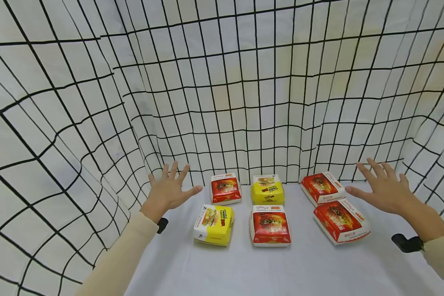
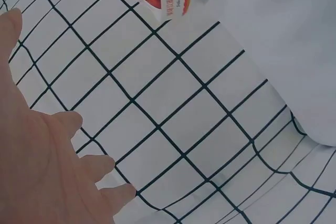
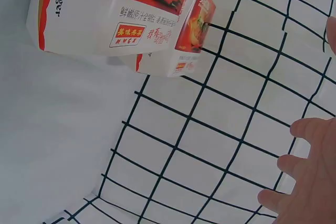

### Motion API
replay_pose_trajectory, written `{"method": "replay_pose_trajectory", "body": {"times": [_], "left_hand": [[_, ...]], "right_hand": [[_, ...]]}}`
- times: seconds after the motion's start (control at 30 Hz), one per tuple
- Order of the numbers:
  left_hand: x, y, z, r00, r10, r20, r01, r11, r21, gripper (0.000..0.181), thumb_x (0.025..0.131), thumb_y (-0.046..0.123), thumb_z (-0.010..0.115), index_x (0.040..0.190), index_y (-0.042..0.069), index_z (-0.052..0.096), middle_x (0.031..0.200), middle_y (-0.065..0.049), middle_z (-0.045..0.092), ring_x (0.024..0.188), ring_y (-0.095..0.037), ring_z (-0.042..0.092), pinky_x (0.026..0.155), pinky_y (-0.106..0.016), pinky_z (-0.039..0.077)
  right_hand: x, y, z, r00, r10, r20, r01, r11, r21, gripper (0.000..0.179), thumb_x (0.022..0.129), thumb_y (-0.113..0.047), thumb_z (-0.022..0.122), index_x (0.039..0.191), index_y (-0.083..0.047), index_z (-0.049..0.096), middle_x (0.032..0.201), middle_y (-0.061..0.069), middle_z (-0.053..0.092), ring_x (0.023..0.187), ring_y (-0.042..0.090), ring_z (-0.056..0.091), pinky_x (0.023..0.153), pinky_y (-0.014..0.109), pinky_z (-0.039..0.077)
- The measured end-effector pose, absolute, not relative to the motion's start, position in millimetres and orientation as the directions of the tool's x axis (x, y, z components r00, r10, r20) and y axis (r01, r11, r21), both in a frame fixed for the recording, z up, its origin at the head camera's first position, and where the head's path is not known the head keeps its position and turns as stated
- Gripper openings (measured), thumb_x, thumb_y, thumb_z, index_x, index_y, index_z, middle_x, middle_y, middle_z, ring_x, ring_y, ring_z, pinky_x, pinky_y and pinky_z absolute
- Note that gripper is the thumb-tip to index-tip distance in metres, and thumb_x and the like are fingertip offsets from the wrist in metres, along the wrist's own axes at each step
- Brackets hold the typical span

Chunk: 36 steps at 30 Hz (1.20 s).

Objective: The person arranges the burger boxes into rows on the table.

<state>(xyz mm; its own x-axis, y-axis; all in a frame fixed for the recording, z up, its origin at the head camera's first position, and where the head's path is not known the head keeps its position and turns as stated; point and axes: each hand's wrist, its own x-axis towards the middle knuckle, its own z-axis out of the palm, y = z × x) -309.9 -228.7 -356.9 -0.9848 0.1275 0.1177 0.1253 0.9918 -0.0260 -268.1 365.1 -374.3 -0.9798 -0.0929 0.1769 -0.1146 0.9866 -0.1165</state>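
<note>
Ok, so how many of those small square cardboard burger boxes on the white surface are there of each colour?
Red-and-white square cardboard burger boxes: 4
Yellow-and-white square cardboard burger boxes: 2
Total: 6

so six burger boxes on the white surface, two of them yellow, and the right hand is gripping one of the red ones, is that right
Not quite: the right hand isn't gripping a red box; the head view shows its fingers spread and holding nothing. The rest holds: six burger boxes on the white surface, two of them yellow.
</note>
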Motion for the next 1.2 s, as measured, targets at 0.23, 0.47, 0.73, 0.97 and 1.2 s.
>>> {"method": "replay_pose_trajectory", "body": {"times": [0.23,0.47,0.73,0.97,1.2], "left_hand": [[-289.3,-220.3,-356.1,-0.969,0.156,0.191,0.164,0.986,0.028,0.096,0.09,0.084,0.037,0.165,0.028,0.017,0.173,-0.017,0.01,0.156,-0.049,0.013,0.113,-0.082,0.005],[-269.5,-206.2,-364.5,-0.93,0.178,0.321,0.247,0.95,0.189,0.082,0.097,0.064,0.055,0.164,0.026,0.026,0.167,-0.017,0.031,0.153,-0.045,0.028,0.115,-0.079,0.012],[-252.4,-196.5,-386.5,-0.884,0.099,0.456,0.306,0.861,0.406,0.055,0.097,0.041,0.069,0.147,0.02,0.056,0.143,-0.007,0.064,0.131,-0.032,0.06,0.106,-0.059,0.046],[-242.9,-189.1,-402.0,-0.793,-0.013,0.608,0.412,0.725,0.552,0.021,0.096,0.024,0.071,0.115,0.017,0.075,0.111,0.002,0.077,0.101,-0.018,0.07,0.08,-0.039,0.055],[-235.9,-187.7,-405.1,-0.72,-0.105,0.686,0.464,0.661,0.59,0.008,0.096,0.017,0.071,0.1,0.014,0.077,0.093,0.003,0.078,0.086,-0.015,0.071,0.079,-0.038,0.058]], "right_hand": [[-257.6,351.7,-378.9,-0.963,-0.148,0.226,-0.175,0.979,-0.101,0.097,0.094,-0.069,0.054,0.163,-0.009,0.02,0.161,0.033,0.021,0.141,0.062,0.021,0.105,0.085,0.013],[-244.5,331.0,-376.8,-0.946,-0.223,0.236,-0.264,0.951,-0.16,0.085,0.09,-0.057,0.071,0.152,-0.005,0.042,0.152,0.032,0.039,0.135,0.059,0.034,0.102,0.082,0.024],[-226.6,296.8,-373.0,-0.936,-0.278,0.217,-0.346,0.84,-0.418,0.057,0.095,-0.051,0.068,0.138,-0.015,0.058,0.139,0.019,0.062,0.128,0.047,0.054,0.094,0.071,0.047],[-212.5,266.6,-384.5,-0.871,-0.335,0.359,-0.479,0.739,-0.474,0.015,0.094,-0.032,0.076,0.104,-0.027,0.065,0.096,-0.016,0.07,0.093,0.009,0.063,0.077,0.031,0.057],[-207.2,235.8,-392.1,-0.833,-0.349,0.428,-0.541,0.674,-0.503,0.014,0.094,-0.027,0.076,0.096,-0.031,0.062,0.087,-0.022,0.063,0.084,0.0,0.058,0.074,0.025,0.054]]}}
